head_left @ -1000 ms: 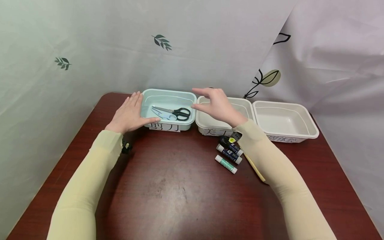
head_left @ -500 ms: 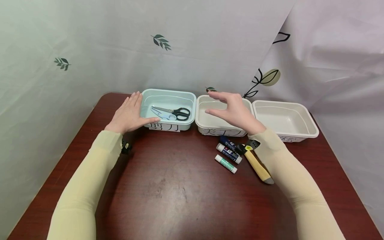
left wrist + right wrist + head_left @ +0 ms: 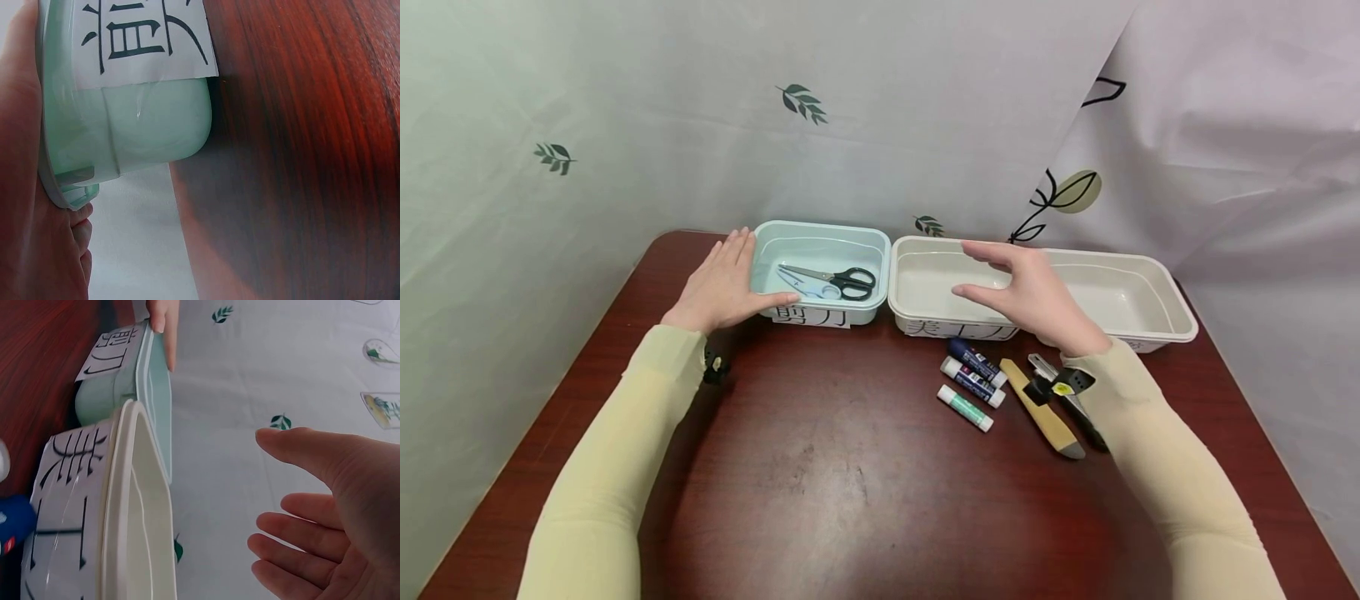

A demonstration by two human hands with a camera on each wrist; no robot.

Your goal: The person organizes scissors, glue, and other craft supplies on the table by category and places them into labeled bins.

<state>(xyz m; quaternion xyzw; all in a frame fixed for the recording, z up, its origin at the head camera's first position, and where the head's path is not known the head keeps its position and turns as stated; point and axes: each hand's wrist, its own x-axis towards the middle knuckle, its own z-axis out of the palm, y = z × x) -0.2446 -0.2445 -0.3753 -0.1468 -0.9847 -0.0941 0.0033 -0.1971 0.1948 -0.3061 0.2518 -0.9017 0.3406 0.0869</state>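
Observation:
My left hand (image 3: 718, 279) rests on the left end of the light blue bin (image 3: 820, 237), fingers straight along its side and thumb over the front rim. Inside that bin lie black-handled scissors (image 3: 854, 285) and a light blue pair of scissors (image 3: 808, 287). In the head view my right hand (image 3: 1037, 292) hovers over the right part of the middle cream bin (image 3: 925, 275), thumb and fingers spread apart with nothing between them. The right wrist view also shows this hand (image 3: 337, 519) apart from the bins.
Right of the middle bin stands another cream bin (image 3: 1120, 292), partly behind my hand. On the table in front lie two dark blue glue sticks (image 3: 973, 382), a green-and-white glue stick (image 3: 965, 408), a yellow-handled tool (image 3: 1041, 412) and a utility knife (image 3: 1086, 423) partly under my wrist.
My right hand has moved rightward, from the gap between the blue and middle bins to the middle bin's right side, uncovering the yellow tool and utility knife. My left hand has stayed still.

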